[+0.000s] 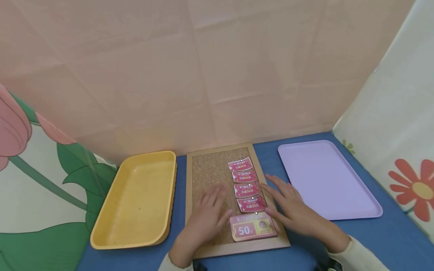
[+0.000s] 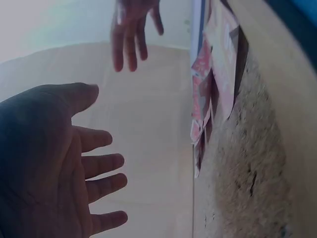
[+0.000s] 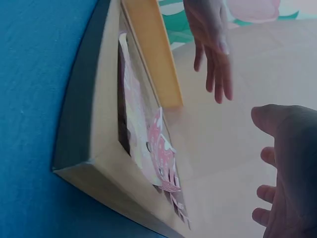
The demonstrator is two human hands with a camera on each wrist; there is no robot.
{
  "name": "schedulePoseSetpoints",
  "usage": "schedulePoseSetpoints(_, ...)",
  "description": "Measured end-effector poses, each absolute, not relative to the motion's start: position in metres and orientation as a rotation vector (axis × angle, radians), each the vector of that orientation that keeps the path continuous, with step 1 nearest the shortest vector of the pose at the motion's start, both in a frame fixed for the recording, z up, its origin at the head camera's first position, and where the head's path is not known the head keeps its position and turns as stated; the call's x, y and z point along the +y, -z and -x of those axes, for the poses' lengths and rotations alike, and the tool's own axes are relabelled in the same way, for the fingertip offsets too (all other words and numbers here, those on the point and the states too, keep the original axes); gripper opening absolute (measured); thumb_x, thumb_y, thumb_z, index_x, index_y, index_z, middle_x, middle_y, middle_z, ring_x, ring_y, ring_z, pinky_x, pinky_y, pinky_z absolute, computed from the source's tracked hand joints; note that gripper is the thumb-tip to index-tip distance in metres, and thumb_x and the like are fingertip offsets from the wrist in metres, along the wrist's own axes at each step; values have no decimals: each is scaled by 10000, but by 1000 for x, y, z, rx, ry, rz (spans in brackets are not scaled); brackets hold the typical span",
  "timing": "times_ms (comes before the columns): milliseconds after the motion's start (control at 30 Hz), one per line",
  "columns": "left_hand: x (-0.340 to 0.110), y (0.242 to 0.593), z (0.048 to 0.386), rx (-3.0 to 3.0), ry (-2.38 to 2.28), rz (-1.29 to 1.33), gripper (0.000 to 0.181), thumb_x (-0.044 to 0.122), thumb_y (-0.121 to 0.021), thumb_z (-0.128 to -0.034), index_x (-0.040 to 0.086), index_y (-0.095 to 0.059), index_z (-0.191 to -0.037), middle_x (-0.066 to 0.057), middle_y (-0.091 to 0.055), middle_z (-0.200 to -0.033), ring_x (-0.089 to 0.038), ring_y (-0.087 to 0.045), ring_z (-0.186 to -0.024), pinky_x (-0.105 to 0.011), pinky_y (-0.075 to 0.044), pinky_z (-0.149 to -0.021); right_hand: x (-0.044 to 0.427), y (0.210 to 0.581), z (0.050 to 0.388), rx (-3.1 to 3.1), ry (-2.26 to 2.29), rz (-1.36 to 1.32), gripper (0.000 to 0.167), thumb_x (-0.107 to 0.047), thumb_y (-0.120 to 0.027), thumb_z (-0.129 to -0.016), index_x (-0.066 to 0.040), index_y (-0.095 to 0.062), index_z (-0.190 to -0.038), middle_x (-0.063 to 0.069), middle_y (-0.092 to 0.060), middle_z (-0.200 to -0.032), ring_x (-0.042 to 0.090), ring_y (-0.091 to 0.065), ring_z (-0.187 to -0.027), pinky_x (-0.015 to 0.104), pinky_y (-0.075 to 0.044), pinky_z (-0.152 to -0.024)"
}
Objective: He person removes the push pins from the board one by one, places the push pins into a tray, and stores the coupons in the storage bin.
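Observation:
A wood-framed cork board (image 1: 208,165) lies on the blue cloth. Down its right side runs a column of several small red coupons (image 1: 246,190), held at their upper edges by small pins. Below them, near the board's front edge, is a larger pink and yellow coupon (image 1: 245,229) marked 50. My left hand (image 1: 205,216) hovers over the bare cork left of the coupons, fingers extended and palm empty. With fingers spread, my right hand (image 1: 293,209) is over the board's right edge beside the coupons, holding nothing. In the left wrist view the coupons (image 2: 203,94) stand slightly off the cork.
A deep yellow tray (image 1: 135,203) stands left of the board. To the right lies a shallow lilac tray (image 1: 332,180). A pale pink cloth wall (image 1: 203,75) rises behind, with flower-printed cloth (image 1: 422,190) at the sides.

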State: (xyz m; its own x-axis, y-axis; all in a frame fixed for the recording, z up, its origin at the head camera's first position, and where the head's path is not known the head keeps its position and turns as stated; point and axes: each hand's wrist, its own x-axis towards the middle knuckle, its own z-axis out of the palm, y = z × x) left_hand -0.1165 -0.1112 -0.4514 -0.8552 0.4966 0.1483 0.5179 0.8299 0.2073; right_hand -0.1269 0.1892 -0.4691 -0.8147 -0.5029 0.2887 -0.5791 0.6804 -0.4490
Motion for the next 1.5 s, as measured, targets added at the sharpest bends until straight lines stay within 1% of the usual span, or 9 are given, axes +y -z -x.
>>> schedulePoseSetpoints(200, -105, 456, 113, -2999, 498, 767, 646, 562, -306, -1007, 137, -390, -1486, -53, -429, -1487, -261, -390, -1363, -513, -296, -1086, 189, 479, 122, -2701, -904, -907, 818, -341, -736, -866, -281, -262, -1530, 69, -251, -1552, 332, -258, -1391, 678, -293, -961)
schedulePoseSetpoints(300, -101, 455, 112, -3046, 549, 718, 581, 542, -414, -993, 137, -511, -1398, -45, -542, -1370, -235, -483, -1282, -493, -383, -1028, 189, 484, 119, -2700, -946, -905, 765, -344, -741, -864, -280, -321, -1500, 53, -325, -1496, 297, -311, -1351, 633, -358, -959)
schedulePoseSetpoints(433, -96, 456, 112, -3098, 561, 666, 461, 466, -550, -966, 149, -602, -1297, -19, -607, -1242, -203, -551, -1180, -457, -455, -951, 189, 490, 116, -2738, -989, -902, 663, -346, -746, -862, -264, -433, -1441, -5, -408, -1395, 211, -377, -1274, 546, -429, -946)
schedulePoseSetpoints(633, -91, 459, 114, -3158, 580, 617, 420, 419, -637, -929, 130, -639, -1234, -24, -629, -1185, -200, -591, -1107, -414, -482, -917, 186, 497, 117, -2787, -1056, -927, 529, -338, -752, -859, -241, -553, -1339, -111, -470, -1271, 95, -451, -1141, 434, -466, -922)
schedulePoseSetpoints(767, -89, 464, 115, -3181, 596, 578, 416, 415, -651, -920, 128, -647, -1220, -26, -635, -1145, -203, -612, -1058, -407, -501, -878, 184, 501, 118, -2800, -1057, -967, 412, -332, -727, -882, -236, -592, -1259, -149, -504, -1212, 76, -478, -1106, 419, -465, -919)
schedulePoseSetpoints(967, -88, 471, 116, -3225, 660, 523, 378, 405, -668, -910, 138, -665, -1178, -6, -634, -1086, -185, -612, -1001, -396, -508, -835, 182, 502, 121, -2855, -1062, -971, 376, -343, -689, -911, -217, -593, -1252, -139, -548, -1184, 75, -503, -1091, 430, -469, -920)
schedulePoseSetpoints(1167, -89, 475, 119, -3236, 672, 513, 323, 363, -707, -887, 148, -685, -1127, 6, -641, -1047, -166, -610, -965, -384, -505, -826, 175, 496, 133, -2854, -1014, -976, 315, -241, -710, -901, -173, -624, -1196, -88, -592, -1092, 93, -560, -1013, 378, -504, -865)
schedulePoseSetpoints(1300, -90, 478, 120, -3247, 666, 515, 275, 342, -723, -873, 169, -699, -1085, 41, -628, -994, -114, -585, -887, -343, -500, -771, 172, 501, 136, -2809, -1020, -1004, 244, -187, -721, -891, -168, -654, -1125, -69, -607, -1040, 107, -596, -976, 339, -522, -823)
schedulePoseSetpoints(1500, -91, 481, 122, -3263, 708, 509, 198, 300, -737, -862, 172, -702, -1008, 79, -549, -854, -82, -492, -738, -293, -446, -649, 168, 511, 139, -2804, -1091, -1010, 219, -211, -721, -891, -216, -662, -1102, -113, -609, -1056, 59, -590, -979, 322, -522, -823)
